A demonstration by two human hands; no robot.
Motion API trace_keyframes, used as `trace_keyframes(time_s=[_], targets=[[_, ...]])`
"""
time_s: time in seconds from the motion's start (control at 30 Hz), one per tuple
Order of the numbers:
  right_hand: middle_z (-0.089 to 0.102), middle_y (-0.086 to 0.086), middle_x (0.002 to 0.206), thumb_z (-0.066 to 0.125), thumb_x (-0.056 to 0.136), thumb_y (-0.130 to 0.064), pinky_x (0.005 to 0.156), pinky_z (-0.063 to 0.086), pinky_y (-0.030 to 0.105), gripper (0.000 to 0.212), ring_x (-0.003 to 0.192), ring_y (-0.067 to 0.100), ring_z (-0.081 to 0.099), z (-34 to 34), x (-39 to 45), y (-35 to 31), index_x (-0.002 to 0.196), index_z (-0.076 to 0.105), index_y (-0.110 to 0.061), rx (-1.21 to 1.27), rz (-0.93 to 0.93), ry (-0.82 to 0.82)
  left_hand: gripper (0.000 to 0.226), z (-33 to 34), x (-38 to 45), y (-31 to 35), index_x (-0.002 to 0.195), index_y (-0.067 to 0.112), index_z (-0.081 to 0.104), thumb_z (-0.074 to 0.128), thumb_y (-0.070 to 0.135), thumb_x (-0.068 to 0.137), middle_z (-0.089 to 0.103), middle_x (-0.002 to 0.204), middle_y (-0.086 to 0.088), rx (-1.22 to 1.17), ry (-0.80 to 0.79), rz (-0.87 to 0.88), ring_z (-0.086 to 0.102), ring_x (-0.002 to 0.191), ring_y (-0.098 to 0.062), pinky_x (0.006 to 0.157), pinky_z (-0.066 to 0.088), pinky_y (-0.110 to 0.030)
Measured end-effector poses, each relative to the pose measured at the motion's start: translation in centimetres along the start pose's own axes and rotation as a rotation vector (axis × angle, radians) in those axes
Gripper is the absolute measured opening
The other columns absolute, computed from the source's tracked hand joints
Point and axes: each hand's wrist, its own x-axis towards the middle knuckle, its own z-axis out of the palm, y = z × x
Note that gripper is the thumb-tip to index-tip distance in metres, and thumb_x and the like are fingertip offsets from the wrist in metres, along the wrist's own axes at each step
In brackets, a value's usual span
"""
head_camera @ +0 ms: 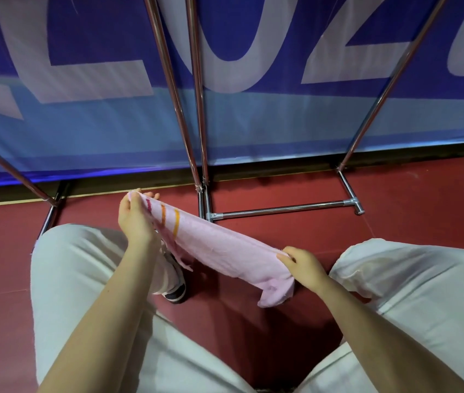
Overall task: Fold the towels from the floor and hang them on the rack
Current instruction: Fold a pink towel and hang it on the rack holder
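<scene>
- Nearest the camera were the person's bare forearms and pale trousers (77,279), the knees spread in a crouch over the red floor (423,211).
- The left hand (135,219) pinched the striped end of a pink towel (225,251), fingers curled round the cloth; the right hand (304,266) gripped the other end, so both grips were closed on it.
- The towel hung in the air between the hands, above the floor and just short of the metal rack (281,209).
- It looked light, soft and limp: it sagged in the middle, and a loose corner drooped below the right hand.
- Taking it by the corners and keeping it taut would likely give clean folds; frayed threads near the stripes might snag.
- A blue banner (83,131) stood behind the rack.
</scene>
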Motion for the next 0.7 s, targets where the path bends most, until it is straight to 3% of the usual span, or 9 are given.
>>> trace_keyframes(time_s=[0.1, 0.2, 0.3, 0.47, 0.57, 0.7], targets=[[0.033, -0.005, 0.065, 0.052, 0.095, -0.017, 0.063, 0.031, 0.033, 0.033, 0.065, 0.01, 0.032, 0.0, 0.3, -1.5, 0.065, 0.038, -0.016, 0.226, 0.075, 0.043, 0.018, -0.1, 0.5, -0.9, 0.092, 0.014, 0.057, 0.04, 0.015, 0.097, 0.061, 0.078, 0.001, 0.047, 0.008, -0.02, 0.062, 0.069, -0.008, 0.064, 0.05, -0.018], [0.048, 0.001, 0.077, 0.051, 0.096, -0.016, 0.072, 0.037, 0.032, 0.024, 0.076, 0.012, 0.045, -0.6, 0.3, -4.6, 0.086, 0.053, 0.006, 0.465, 0.108, 0.055, 0.023, 0.3, 0.5, -1.6, 0.078, 0.018, 0.049, 0.039, 0.008, 0.097, 0.043, 0.062, 0.002, 0.04, -0.008, -0.121, 0.039, 0.05, -0.008, 0.052, 0.034, -0.02], [0.055, -0.002, 0.078, 0.055, 0.095, -0.016, 0.073, 0.041, 0.024, 0.017, 0.075, 0.007, 0.051, -1.9, -0.8, -8.3, 0.085, 0.058, -0.002, 0.641, 0.02, 0.011, 0.023, 1.3, -0.6, -1.7, 0.073, 0.02, 0.047, 0.043, 0.009, 0.093, 0.038, 0.051, 0.006, 0.165, -0.078, -0.15, 0.032, 0.041, -0.008, 0.047, 0.026, -0.024], [0.061, -0.008, 0.08, 0.054, 0.094, -0.007, 0.074, 0.043, 0.012, 0.014, 0.076, -0.001, 0.055, -3.4, -2.3, -11.5, 0.083, 0.062, -0.011, 0.612, -0.133, 0.025, 0.016, 2.8, -4.5, -3.2, 0.076, 0.023, 0.056, 0.059, 0.018, 0.092, 0.051, 0.064, 0.004, 0.386, -0.401, -0.001, 0.046, 0.059, -0.013, 0.056, 0.04, -0.026], [0.065, -0.007, 0.083, 0.054, 0.093, -0.003, 0.077, 0.043, 0.011, 0.014, 0.081, -0.001, 0.058, -4.1, -2.6, -12.1, 0.085, 0.063, -0.011, 0.57, -0.188, 0.083, 0.016, 3.8, -7.2, -3.8, 0.087, 0.021, 0.065, 0.055, 0.011, 0.095, 0.055, 0.071, 0.008, 0.414, -0.567, 0.058, 0.048, 0.058, -0.002, 0.057, 0.042, -0.019], [0.064, -0.008, 0.084, 0.054, 0.093, -0.002, 0.079, 0.042, 0.011, 0.021, 0.082, -0.001, 0.057, -4.6, -2.3, -12.3, 0.082, 0.061, -0.019, 0.551, -0.226, 0.156, 0.024, 4.9, -10.0, -4.6, 0.107, 0.016, 0.067, 0.046, 0.008, 0.099, 0.068, 0.103, 0.003, 0.461, -0.803, 0.078, 0.063, 0.089, 0.006, 0.079, 0.043, -0.006]])
